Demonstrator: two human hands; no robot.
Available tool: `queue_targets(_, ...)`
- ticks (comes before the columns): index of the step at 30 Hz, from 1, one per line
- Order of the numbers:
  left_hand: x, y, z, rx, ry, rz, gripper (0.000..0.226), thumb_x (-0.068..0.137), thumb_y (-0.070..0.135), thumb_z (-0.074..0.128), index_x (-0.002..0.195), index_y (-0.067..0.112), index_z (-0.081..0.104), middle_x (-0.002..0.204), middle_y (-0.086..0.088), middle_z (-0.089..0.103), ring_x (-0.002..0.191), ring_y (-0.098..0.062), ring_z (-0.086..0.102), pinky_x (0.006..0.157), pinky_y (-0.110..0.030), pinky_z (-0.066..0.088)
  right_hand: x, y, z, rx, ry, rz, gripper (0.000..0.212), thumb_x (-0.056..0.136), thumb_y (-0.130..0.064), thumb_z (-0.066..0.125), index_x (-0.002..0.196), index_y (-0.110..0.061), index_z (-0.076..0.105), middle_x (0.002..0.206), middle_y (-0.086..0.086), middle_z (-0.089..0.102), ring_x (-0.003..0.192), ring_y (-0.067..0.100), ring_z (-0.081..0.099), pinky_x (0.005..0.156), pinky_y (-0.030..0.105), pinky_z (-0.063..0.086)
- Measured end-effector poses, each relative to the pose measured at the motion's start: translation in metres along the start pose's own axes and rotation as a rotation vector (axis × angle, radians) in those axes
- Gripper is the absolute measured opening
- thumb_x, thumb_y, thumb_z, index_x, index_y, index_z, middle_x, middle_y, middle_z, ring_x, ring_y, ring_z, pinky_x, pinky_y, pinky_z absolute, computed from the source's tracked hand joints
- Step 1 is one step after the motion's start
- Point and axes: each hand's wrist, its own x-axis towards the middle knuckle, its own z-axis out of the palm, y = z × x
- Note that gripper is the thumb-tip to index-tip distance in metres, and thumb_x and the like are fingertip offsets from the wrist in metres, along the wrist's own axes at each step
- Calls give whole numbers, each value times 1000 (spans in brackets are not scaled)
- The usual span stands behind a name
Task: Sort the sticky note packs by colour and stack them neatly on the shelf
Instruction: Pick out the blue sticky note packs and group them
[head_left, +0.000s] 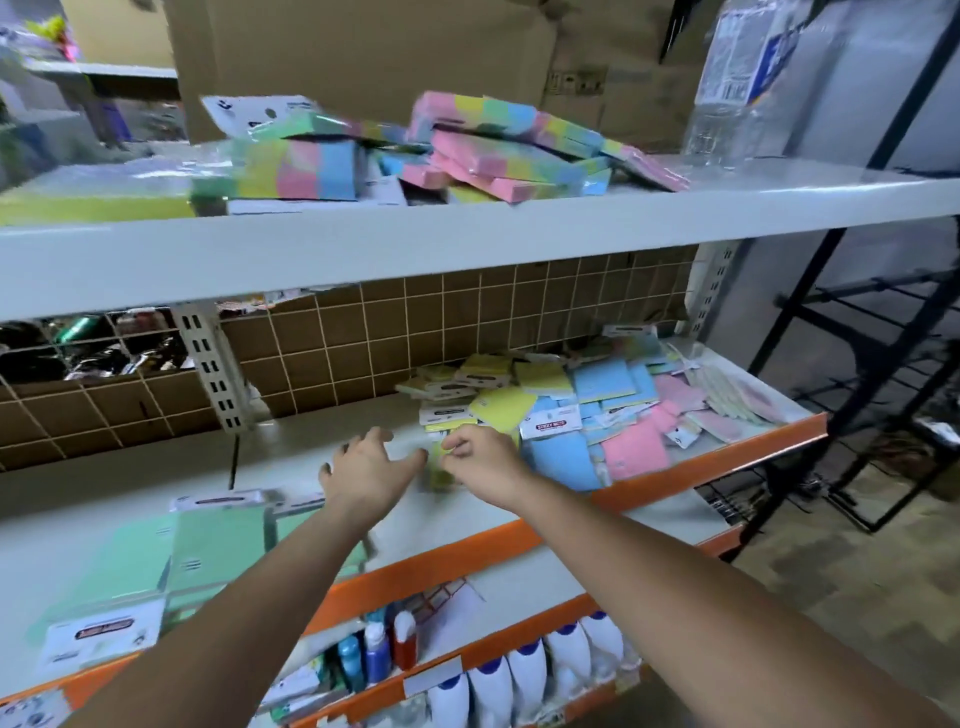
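Yellow-green pack (439, 465) sits at front-left edge of the jumble on the middle shelf (322, 441), between both hands. Right hand (480, 460) has fingers curled, pinching pack's top edge. Left hand (366, 467) is spread, fingers relaxed, thumb side just beside or touching the pack; contact too blurred to call.

Mixed pile (597, 410) runs behind and to the right: yellow packs rear-left, blue in centre, pink toward the right end, a few pale ones at far right. Rough colour zones, but packs overlap, tilted, header cards every direction. Not stacked.

Green packs (156, 561) lie at near-left of same shelf, well apart from pile, flat and side by side. Looks like one colour already pulled out; judgement only.

Bare shelf strip between green group and pile, prob. room for next colour.

Top shelf (467, 234) carries multicolour strip packs (493, 150) heaped loose, untouched by look of it.

Bottom shelf: white bottles (519, 675), small paint bottles (379, 649), not part of job.

Est. progress: early. Green done or near; yellow apparently in hand now; blue, pink, pale, and top-shelf heap all left.
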Motion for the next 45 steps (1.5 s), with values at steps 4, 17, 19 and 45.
queue_targets(4, 10, 46, 22, -52, 0, -17, 53, 86, 55, 52, 129, 25, 52, 130, -3, 57, 127, -24, 42, 104, -39, 30, 17, 17, -37, 8, 1, -27, 22, 87, -21, 60, 107, -20, 68, 101, 1, 69, 82, 16, 59, 60, 21, 46)
queue_targets(17, 29, 164, 82, -161, 19, 8, 50, 88, 54, 54, 124, 19, 57, 124, -4, 62, 117, -26, 55, 97, -37, 43, 67, 71, -158, -83, 69, -73, 7, 87, -21, 60, 85, -27, 61, 89, -2, 68, 85, 18, 64, 71, 24, 47)
queue_targets(19, 31, 177, 87, -179, 20, 31, 48, 90, 49, 53, 126, 16, 56, 125, -4, 62, 115, -27, 56, 92, -33, 45, 71, 79, -176, -118, 122, -54, 7, 85, -22, 58, 82, -27, 62, 90, 0, 70, 85, 20, 64, 68, 24, 46)
queue_targets(45, 38, 227, 120, -515, -227, 28, 37, 93, 6, 41, 126, 9, 58, 103, -4, 60, 87, -22, 54, 60, -20, 42, 84, 113, -223, -68, 224, 391, 54, 83, -43, 70, 114, 0, 60, 89, 9, 57, 78, 25, 53, 53, 27, 34)
